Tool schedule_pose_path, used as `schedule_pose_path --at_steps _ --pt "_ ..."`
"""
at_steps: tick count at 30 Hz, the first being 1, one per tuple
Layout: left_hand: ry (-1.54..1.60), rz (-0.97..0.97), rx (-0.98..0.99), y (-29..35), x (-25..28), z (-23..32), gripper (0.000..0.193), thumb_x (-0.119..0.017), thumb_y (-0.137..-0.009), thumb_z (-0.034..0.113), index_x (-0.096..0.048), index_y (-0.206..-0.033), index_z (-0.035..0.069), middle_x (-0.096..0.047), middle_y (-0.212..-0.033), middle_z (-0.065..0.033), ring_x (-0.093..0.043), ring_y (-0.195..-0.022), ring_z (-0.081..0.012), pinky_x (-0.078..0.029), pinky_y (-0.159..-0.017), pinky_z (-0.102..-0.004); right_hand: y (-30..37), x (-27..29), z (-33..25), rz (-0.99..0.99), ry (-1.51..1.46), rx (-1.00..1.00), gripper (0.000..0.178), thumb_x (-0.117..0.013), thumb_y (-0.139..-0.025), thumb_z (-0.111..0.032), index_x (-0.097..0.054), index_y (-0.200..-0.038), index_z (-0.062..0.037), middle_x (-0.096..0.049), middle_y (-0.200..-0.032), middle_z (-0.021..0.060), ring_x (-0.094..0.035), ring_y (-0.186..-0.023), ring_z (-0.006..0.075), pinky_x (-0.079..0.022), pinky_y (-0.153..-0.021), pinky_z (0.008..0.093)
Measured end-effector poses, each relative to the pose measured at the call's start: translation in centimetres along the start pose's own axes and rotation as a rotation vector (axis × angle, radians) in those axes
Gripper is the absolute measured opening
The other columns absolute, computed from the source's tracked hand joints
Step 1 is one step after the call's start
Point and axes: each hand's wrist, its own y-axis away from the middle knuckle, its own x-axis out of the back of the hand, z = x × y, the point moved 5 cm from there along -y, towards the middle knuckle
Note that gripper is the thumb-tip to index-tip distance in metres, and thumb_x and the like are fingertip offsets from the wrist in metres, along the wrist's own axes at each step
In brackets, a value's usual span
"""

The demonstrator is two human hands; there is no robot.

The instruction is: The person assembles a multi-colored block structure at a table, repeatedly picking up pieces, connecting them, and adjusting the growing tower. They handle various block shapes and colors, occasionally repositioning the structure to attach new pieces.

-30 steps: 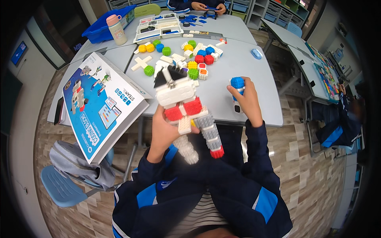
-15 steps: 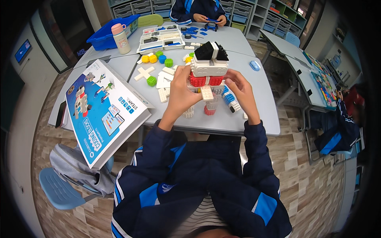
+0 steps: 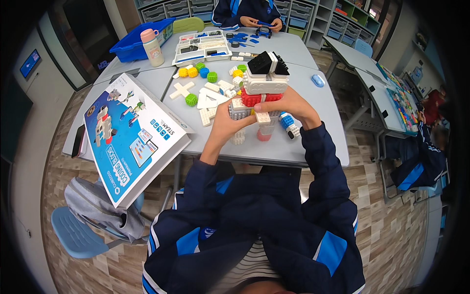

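Observation:
A toy figure built of blocks (image 3: 267,86) stands upright at the table's near edge, with a black top, a white head and a red band below it. Around its lower left side my left hand (image 3: 226,125) is closed, the thumb by a cream plate that juts toward me. My right hand (image 3: 293,105) grips it from the right, its thumb laid across the front just under the red band. The far-side fingers of both hands are mostly hidden by the figure. A blue-and-white block piece (image 3: 289,124) lies beside the figure, near my right wrist.
White block pieces (image 3: 208,99) and green, yellow and blue blocks (image 3: 203,72) lie left of the figure. A large kit box (image 3: 134,137) rests at the table's left edge. Farther off are a bottle (image 3: 152,49), a sorting tray (image 3: 202,46), a blue bin (image 3: 134,45) and another person's hands (image 3: 262,23).
My right hand has moved in from the right and its thumb now presses across the figure's front. My left hand has slid slightly lower on the figure.

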Motion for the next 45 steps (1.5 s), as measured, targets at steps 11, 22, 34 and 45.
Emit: schedule_pose_path --at_steps 11,22,34,45 --pt "0.101 0.044 -0.074 0.3 -0.5 -0.6 0.032 -0.083 -0.075 0.005 -0.071 -0.104 -0.001 -0.074 -0.093 -0.0043 -0.065 -0.08 -0.0077 -0.052 -0.073 -0.025 0.5 -0.4 -0.1 0.065 -0.033 0.106 0.063 -0.091 -0.068 -0.024 -0.066 -0.122 -0.0025 -0.07 -0.114 0.011 -0.064 -0.106 0.0196 -0.049 -0.094 0.0322" --pt "0.163 0.064 -0.098 0.1 -1.0 -0.7 0.03 -0.081 -0.075 0.003 -0.07 -0.103 -0.002 -0.073 -0.091 -0.0043 -0.065 -0.078 -0.0076 -0.052 -0.071 -0.0241 0.8 -0.2 -0.4 0.11 -0.024 0.135 0.062 -0.092 -0.065 -0.022 -0.066 -0.118 -0.0033 -0.069 -0.112 0.009 -0.064 -0.103 0.0177 -0.05 -0.091 0.0316" --pt "0.107 0.006 0.017 0.4 -1.2 -0.5 0.04 -0.086 -0.075 0.008 -0.069 -0.11 -0.002 -0.073 -0.097 -0.0088 -0.069 -0.083 -0.0101 -0.055 -0.075 -0.0238 0.6 2.8 1.9 0.322 -0.52 0.229 0.057 -0.086 -0.077 -0.023 -0.063 -0.124 -0.0008 -0.068 -0.112 0.0059 -0.062 -0.114 0.0182 -0.049 -0.097 0.0332" --pt "0.093 0.034 -0.005 1.4 -1.5 -0.2 0.043 -0.085 -0.078 0.007 -0.067 -0.115 -0.003 -0.074 -0.098 -0.0084 -0.069 -0.085 -0.01 -0.054 -0.076 -0.0232 2.3 12.9 16.3 0.72 0.063 -0.258 0.054 -0.085 -0.071 -0.036 -0.073 -0.114 -0.0048 -0.073 -0.103 0.0045 -0.066 -0.092 0.0144 -0.047 -0.087 0.0296"
